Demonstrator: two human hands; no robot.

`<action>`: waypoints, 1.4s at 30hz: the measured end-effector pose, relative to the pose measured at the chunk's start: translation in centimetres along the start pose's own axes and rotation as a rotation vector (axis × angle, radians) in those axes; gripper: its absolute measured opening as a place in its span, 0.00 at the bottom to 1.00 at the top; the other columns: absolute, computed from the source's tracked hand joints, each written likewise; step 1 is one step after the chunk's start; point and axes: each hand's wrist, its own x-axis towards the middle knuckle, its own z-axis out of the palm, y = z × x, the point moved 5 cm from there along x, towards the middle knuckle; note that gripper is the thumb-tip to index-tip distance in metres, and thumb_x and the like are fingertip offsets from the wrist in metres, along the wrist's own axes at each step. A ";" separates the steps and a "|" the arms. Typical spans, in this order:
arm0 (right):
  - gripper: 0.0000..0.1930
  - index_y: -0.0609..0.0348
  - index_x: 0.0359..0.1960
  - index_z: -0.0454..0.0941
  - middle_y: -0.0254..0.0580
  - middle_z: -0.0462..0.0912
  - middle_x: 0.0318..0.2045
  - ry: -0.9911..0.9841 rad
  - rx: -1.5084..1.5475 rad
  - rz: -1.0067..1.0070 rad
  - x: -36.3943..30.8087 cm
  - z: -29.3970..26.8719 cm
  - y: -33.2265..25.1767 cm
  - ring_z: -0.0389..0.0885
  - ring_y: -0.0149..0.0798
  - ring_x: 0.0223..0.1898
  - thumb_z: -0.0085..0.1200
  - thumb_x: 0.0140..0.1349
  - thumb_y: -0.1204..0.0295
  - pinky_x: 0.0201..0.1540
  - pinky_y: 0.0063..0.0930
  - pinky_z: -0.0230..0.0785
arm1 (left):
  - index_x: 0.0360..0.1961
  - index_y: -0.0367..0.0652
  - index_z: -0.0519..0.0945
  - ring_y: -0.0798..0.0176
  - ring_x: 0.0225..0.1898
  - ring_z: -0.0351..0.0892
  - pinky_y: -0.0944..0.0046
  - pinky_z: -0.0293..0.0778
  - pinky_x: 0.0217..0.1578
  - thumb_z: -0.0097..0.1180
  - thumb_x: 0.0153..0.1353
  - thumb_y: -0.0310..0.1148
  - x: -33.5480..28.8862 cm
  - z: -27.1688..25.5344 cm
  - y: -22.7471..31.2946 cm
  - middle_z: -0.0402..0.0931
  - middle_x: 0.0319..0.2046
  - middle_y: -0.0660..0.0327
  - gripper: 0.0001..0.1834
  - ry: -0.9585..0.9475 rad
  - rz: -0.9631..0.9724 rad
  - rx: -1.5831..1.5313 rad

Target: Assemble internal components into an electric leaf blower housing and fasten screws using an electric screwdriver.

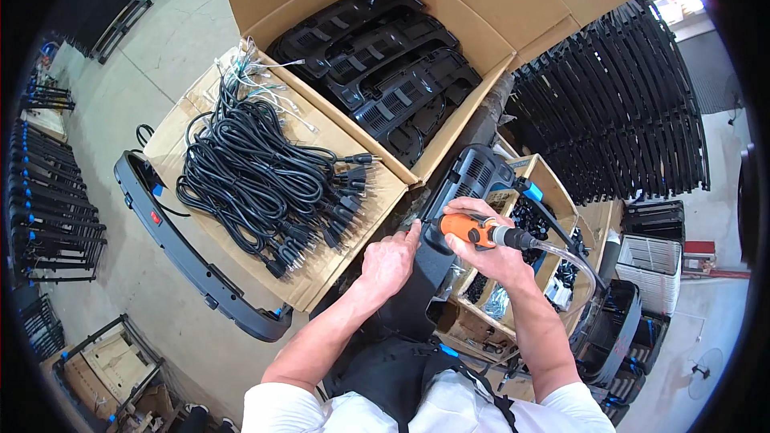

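My right hand (504, 263) is wrapped round an orange air screwdriver (459, 228) with a hose trailing from its rear end. The tool lies nearly level, its front end pointing left at a long black plastic housing (431, 274) in front of me. Against the housing's left side, my left hand (388, 263) grips with curled fingers, its index finger stretched toward the tool's tip. Any screw at that tip is too small to make out. Slotted vents show at the housing's far end.
Left of the housing, bundled black power cords (261, 168) lie on a cardboard flap (216, 228). Beyond stands an open carton (513, 32) of black plastic covers (393, 100). A divided wooden bin (525, 168) of small parts sits at right. A curved black frame (172, 244) leans at left.
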 end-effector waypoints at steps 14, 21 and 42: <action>0.25 0.58 0.58 0.80 0.43 0.89 0.48 0.025 -0.057 -0.035 -0.4 0.3 0.4 0.89 0.38 0.50 0.70 0.57 0.73 0.57 0.32 0.80 | 0.67 0.42 0.76 0.47 0.35 0.88 0.48 0.82 0.32 0.57 0.73 0.37 -0.2 0.0 -0.2 0.84 0.34 0.52 0.24 -0.004 -0.020 -0.070; 0.24 0.63 0.55 0.82 0.43 0.87 0.52 0.033 0.010 0.023 -0.6 0.4 0.9 0.86 0.38 0.55 0.71 0.55 0.76 0.63 0.34 0.77 | 0.67 0.43 0.76 0.47 0.35 0.88 0.48 0.82 0.33 0.57 0.73 0.37 0.0 0.0 -0.4 0.84 0.35 0.52 0.24 -0.013 -0.031 -0.081; 0.27 0.63 0.60 0.77 0.45 0.88 0.53 -0.010 0.048 0.074 -0.7 -0.1 1.6 0.85 0.37 0.55 0.70 0.58 0.75 0.63 0.35 0.76 | 0.65 0.41 0.78 0.46 0.35 0.88 0.48 0.83 0.32 0.57 0.72 0.37 -0.4 -0.7 -0.2 0.85 0.35 0.50 0.23 0.042 -0.008 -0.098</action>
